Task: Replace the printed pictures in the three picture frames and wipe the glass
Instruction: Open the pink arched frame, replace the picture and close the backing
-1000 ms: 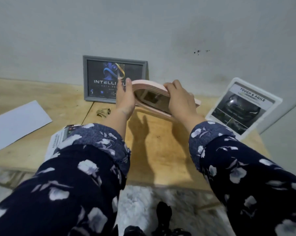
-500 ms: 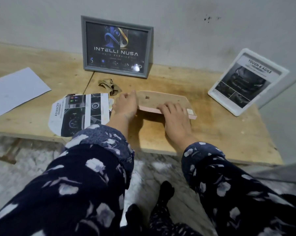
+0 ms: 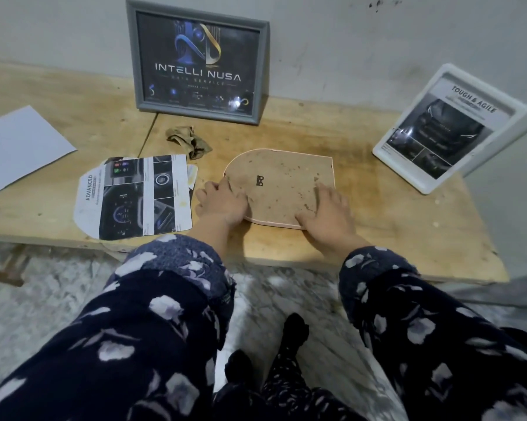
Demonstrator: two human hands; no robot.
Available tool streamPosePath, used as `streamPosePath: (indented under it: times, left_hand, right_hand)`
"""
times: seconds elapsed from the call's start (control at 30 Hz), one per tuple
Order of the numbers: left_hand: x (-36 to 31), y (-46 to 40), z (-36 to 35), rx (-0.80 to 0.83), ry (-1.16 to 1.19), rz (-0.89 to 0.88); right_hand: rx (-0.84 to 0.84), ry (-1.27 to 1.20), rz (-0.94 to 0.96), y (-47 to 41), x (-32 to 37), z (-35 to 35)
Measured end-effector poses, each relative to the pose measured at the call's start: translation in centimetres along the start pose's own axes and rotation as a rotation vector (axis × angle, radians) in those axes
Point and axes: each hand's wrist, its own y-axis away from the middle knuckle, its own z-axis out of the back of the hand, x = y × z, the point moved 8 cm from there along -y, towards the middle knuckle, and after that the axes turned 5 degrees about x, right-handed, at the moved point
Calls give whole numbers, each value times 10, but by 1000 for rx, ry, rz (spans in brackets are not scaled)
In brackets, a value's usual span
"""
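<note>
Far left: blank white sheet. Left of centre lies the cut print, prob. set ready for swapping in; crumpled cloth above it for the glass. Grey frame leans on wall, upper centre. Centre: pink arched frame face-down, backing up, so back can be opened. Left hand & right hand apart, fingers flat on its near corners, pinning it to the table. White frame leans at right; nothing blocks.
</note>
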Motion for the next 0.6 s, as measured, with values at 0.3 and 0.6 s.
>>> streamPosePath:
  times: [0.3, 0.6]
  left_hand:
    - [-9, -12, -2, 34, -81, 100]
    - [-15, -19, 5, -75, 126, 282]
  right_hand:
    - [179, -84, -123, -26, -25, 1]
    - [221, -51, -72, -32, -31, 12]
